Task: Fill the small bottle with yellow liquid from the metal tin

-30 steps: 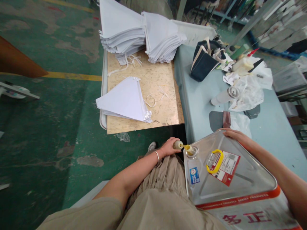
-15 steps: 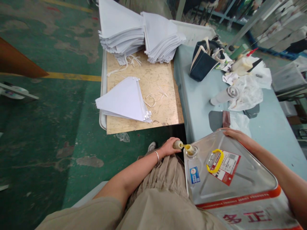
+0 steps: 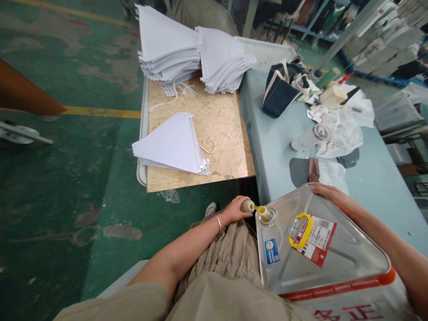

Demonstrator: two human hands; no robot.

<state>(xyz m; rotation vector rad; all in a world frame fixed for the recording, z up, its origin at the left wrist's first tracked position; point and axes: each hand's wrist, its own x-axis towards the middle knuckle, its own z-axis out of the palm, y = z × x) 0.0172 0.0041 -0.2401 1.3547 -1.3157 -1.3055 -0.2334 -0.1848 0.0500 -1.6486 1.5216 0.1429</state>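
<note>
My left hand (image 3: pixel 236 208) is wrapped round a small whitish bottle (image 3: pixel 248 206) and holds its mouth up to the spout (image 3: pixel 264 212) of a big square metal can (image 3: pixel 284 272). Yellowish liquid (image 3: pixel 256 207) runs across the short gap between spout and bottle. Most of the bottle is hidden behind my fingers. The can leans over toward the bottle, and my right hand (image 3: pixel 328 191) grips its far top edge, the fingers lying over the rim. On the can's top are a yellow handle (image 3: pixel 301 230), a red-and-white label (image 3: pixel 317 243) and a blue sticker (image 3: pixel 271 251).
Stacks of white fabric pieces (image 3: pixel 170 49) and a smaller pile (image 3: pixel 170 145) lie on a wooden board (image 3: pixel 227 156). The blue-grey table (image 3: pixel 377 178) carries a dark tote bag (image 3: pixel 281 89), a spray can (image 3: pixel 309 136) and plastic bags (image 3: pixel 343 131).
The view has tilted slightly, so the tables sit a little lower in the picture. Both hands keep their holds, and liquid still runs from the spout to the bottle.
</note>
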